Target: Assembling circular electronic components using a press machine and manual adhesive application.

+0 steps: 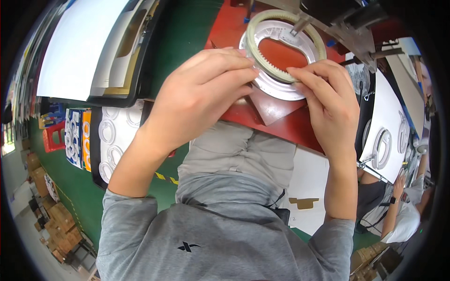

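Observation:
A cream ring with teeth along its inner edge [251,38] sits tilted over a white round plastic part [276,89] with a large opening in its middle. My left hand [201,89] is closed at the ring's near left edge, its fingertips partly hidden. With thumb and fingers, my right hand [328,96] pinches the near right edge of the same ring. Both pieces are above a red work surface [234,112], where a pale, corner-shaped plate [271,108] shows below the white part.
A metal fixture with a post [301,24] stands over the ring's far side. At left are a black tray of white rings [107,131] and a dark-edged holder with white sheets [79,47]. Another person's forearm [390,218] is at right, near a white board with rings [382,147].

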The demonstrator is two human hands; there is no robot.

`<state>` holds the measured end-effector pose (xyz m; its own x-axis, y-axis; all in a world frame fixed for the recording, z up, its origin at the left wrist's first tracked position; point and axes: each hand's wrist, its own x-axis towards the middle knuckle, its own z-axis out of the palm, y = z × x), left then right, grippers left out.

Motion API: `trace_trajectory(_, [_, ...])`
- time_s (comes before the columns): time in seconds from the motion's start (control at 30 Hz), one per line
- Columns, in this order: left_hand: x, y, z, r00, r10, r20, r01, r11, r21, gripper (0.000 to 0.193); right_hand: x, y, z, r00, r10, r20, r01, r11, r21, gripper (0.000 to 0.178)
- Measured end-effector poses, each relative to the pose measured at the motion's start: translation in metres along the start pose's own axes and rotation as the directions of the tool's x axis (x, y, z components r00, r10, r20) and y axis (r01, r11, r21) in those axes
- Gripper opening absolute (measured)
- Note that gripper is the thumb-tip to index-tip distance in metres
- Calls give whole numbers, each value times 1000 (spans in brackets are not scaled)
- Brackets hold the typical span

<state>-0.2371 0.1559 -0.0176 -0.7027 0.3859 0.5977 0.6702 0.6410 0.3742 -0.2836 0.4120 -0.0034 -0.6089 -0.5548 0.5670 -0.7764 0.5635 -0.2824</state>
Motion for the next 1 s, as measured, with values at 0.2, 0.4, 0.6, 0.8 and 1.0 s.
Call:
trace_trajectory(0.2, [-3,-3,2,1000,-29,-12,28,998,-48,32,1,0,1,1000,-23,13,23,999,-25,30])
trace_trajectory(0.4, [-15,1,12,996,-67,-56,65,997,-36,36,-2,-9,2,998,-62,-7,61,994,-92,29])
trace_trajectory(0.6, [-22,8,22,973,-156,-172,143,986,-83,30,-4,-28,6,999,-25,-30,21,992,-121,28])
trace_trajectory(0.8, [-13,8,20,928,-262,-266,224,961,-165,20,-6,-38,16,997,40,-69,-47,994,-99,22])
trace_trajectory(1.0, [12,11,24,872,-406,-273,380,914,-143,19,-4,-45,9,990,140,-7,-140,987,-75,21])
